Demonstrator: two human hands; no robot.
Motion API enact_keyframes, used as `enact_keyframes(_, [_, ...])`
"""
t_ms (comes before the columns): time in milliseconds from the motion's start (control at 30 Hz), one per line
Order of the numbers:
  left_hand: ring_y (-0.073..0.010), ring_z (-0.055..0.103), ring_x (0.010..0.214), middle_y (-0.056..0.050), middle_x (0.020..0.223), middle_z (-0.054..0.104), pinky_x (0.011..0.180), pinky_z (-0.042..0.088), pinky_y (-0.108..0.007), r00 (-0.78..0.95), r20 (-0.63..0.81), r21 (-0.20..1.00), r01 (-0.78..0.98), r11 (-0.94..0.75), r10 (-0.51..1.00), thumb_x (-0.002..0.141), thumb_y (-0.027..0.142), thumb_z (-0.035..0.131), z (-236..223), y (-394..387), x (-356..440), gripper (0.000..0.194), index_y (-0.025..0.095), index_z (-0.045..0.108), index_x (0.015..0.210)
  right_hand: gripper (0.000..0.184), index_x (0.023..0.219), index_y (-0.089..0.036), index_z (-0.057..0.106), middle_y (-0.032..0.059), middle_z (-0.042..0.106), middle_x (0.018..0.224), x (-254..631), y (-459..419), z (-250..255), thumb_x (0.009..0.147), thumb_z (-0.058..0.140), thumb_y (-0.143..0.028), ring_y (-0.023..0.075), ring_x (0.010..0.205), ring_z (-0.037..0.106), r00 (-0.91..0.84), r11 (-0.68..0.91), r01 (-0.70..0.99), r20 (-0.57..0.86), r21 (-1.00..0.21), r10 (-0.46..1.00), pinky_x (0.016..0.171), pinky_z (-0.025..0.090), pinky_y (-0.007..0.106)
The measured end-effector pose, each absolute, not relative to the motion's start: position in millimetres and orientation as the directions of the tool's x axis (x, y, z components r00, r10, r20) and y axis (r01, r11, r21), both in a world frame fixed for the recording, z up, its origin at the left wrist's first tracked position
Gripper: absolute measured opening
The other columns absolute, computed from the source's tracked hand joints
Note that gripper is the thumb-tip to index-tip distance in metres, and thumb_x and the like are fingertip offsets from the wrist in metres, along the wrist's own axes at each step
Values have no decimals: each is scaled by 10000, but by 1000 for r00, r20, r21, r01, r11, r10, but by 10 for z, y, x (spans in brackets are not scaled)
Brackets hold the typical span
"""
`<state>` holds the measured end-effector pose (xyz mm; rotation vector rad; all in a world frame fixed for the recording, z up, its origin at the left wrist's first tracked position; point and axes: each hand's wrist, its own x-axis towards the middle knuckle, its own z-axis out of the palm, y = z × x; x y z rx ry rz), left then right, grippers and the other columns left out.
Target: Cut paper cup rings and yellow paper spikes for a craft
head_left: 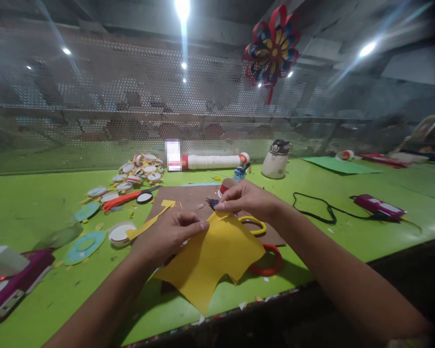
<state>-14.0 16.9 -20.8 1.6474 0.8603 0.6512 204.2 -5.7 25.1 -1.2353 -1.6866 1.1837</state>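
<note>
A yellow sheet of paper point(213, 256) with cut, uneven edges hangs from both hands over the table's front part. My left hand point(172, 234) pinches its upper left edge between thumb and fingers. At the top corner, my right hand point(244, 197) is closed on the same sheet, close to a small folded flap. A brown board point(163, 195) lies beneath, partly hidden. Beside the sheet's right edge are a yellow ring point(259, 226) and a red ring point(275, 263). A dark tangled scrap point(212, 203) and a red-and-white paper cup point(225, 186) sit just beyond my fingers.
Round paper discs point(128, 169) are heaped at the back left. A white tube point(213, 161) lies near the mesh screen point(130, 111), with a kettle point(275, 159) to its right. Purple devices point(380, 207) stand on both sides, the right one with a black cord.
</note>
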Motion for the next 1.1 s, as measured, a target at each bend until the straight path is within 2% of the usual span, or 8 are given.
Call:
enact_keyframes(233, [-136, 514, 490, -10, 532, 588, 432, 298, -221, 589, -47, 989, 138, -43, 807, 666, 502, 719, -161, 148, -149, 338, 165, 708, 696, 240, 600, -157, 711, -28, 575, 518, 2047, -18, 305, 593, 802, -379, 76, 477, 449, -231, 140, 265, 78, -954, 970, 488, 347, 242])
enact_keyframes(467, [-111, 470, 434, 8, 494, 553, 402, 278, -210, 598, -124, 977, 212, -6, 792, 639, 493, 739, -102, 179, -193, 335, 164, 680, 622, 246, 599, -153, 699, -9, 575, 606, 2072, -25, 402, 635, 785, -381, 95, 563, 469, -206, 172, 279, 115, -945, 972, 525, 351, 251])
enact_keyframes(633, [-147, 561, 512, -21, 595, 629, 461, 362, -224, 631, -140, 980, 200, 15, 763, 681, 486, 717, -117, 184, -215, 321, 168, 687, 711, 328, 590, -142, 677, -23, 543, 564, 2076, -54, 408, 658, 766, -450, 78, 510, 444, -246, 157, 285, 86, -946, 965, 507, 354, 246])
enact_keyframes(800, [-163, 605, 569, -30, 651, 673, 570, 448, -264, 635, -153, 988, 126, 94, 758, 633, 465, 766, -124, 177, -179, 316, 169, 674, 699, 355, 628, -145, 676, -24, 559, 568, 2116, -54, 314, 747, 692, -479, 69, 504, 483, -292, 165, 300, 75, -939, 954, 504, 397, 222])
enact_keyframes(900, [-168, 613, 598, -40, 683, 688, 599, 462, -274, 626, -108, 990, 140, 26, 772, 664, 469, 746, -130, 204, -155, 313, 165, 681, 702, 246, 754, -146, 721, 14, 649, 655, 2134, -61, 293, 742, 703, -390, 99, 569, 579, -296, 207, 350, 102, -914, 950, 559, 474, 240])
enact_keyframes(967, [-184, 620, 633, -51, 717, 695, 600, 462, -277, 609, -49, 987, 153, -57, 792, 692, 460, 724, -115, 235, -164, 297, 168, 696, 743, 214, 762, -140, 725, 33, 672, 686, 2115, -90, 342, 744, 690, -351, 120, 597, 608, -272, 284, 400, 182, -872, 945, 559, 492, 250])
enact_keyframes(1033, [-199, 626, 725, -56, 812, 705, 644, 465, -279, 495, 111, 974, 118, -193, 862, 696, 419, 728, -61, 253, -208, 268, 188, 715, 830, 203, 739, -134, 716, 35, 656, 662, 2058, -150, 441, 776, 649, -322, 127, 579, 588, -227, 399, 470, 329, -787, 917, 509, 467, 247])
enact_keyframes(1100, [-187, 597, 753, -34, 823, 693, 672, 449, -264, 275, 332, 928, 75, -365, 902, 711, 385, 715, 31, 227, -284, 209, 212, 720, 828, 193, 752, -137, 707, 39, 627, 664, 1963, -238, 551, 821, 603, -283, 139, 600, 554, -175, 533, 553, 537, -640, 825, 539, 461, 280])
